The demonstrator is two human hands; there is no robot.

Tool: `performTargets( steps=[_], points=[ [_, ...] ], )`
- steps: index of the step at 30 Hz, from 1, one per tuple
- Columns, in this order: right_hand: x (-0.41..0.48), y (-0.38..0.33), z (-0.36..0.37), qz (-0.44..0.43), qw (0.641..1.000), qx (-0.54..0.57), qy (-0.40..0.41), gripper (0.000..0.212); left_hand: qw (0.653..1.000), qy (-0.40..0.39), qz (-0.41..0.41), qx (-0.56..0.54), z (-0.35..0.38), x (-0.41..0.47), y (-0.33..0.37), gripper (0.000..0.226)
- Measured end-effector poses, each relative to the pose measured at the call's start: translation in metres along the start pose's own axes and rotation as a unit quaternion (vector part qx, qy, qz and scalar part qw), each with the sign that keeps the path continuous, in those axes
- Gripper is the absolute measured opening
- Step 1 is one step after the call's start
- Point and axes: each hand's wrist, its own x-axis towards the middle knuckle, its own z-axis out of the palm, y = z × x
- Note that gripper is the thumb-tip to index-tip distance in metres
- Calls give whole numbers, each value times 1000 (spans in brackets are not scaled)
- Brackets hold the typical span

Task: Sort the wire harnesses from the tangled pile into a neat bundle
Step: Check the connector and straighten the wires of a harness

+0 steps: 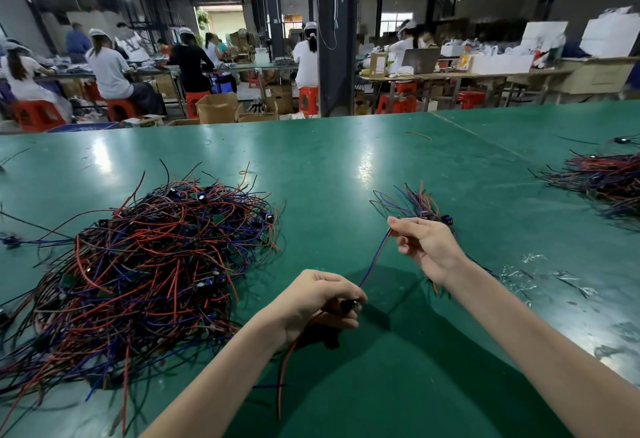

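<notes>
Wire harnesses (pixel 145 264) lie in a tangled red, blue and black pile at about 9 o'clock on the green table (pixel 346 160). The left hand (pixel 322 302), near the centre, curls its fingers round the dark connector end of one harness (pixel 375 257); a red lead trails from it toward 6 o'clock. That harness's blue and red wires run taut toward 1 o'clock, where the right hand (pixel 426 247) pinches them between thumb and forefinger. Its other fingers grip a small bundle (pixel 415 200), whose ends fan toward 12 o'clock. A second heap (pixel 602 177) sits at 3 o'clock. Beyond the table at 12 o'clock, people sit on red stools (pixel 308 99).
</notes>
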Motion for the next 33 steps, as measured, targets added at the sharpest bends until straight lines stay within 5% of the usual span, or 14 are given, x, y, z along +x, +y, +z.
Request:
performTargets(
  steps=[7, 14, 19, 24, 26, 30, 33],
  points=[
    [1, -3, -5, 93, 992, 87, 24, 19, 1000, 10, 2, -10, -3, 1, 0, 24],
    [5, 11, -8, -154, 979, -126, 47, 17, 1000, 5, -9, -19, -2, 2, 0, 23],
    [8, 20, -16, -282, 897, -337, 50, 20, 1000, 21, -5, -17, -2, 3, 0, 26],
    [6, 19, -12, -476, 740, -473, 52, 21, 1000, 29, 2, -8, -4, 1, 1, 27],
    [4, 17, -10, -449, 767, -453, 64, 21, 1000, 28, 5, -12, -4, 0, 2, 27],
    [1, 6, -5, -192, 961, -185, 77, 22, 999, 22, 14, -18, -4, -1, 3, 25],
    [-3, 1, -2, -65, 995, -24, 73, 23, 1000, 4, 23, -8, -2, -2, 2, 24]
  ],
)
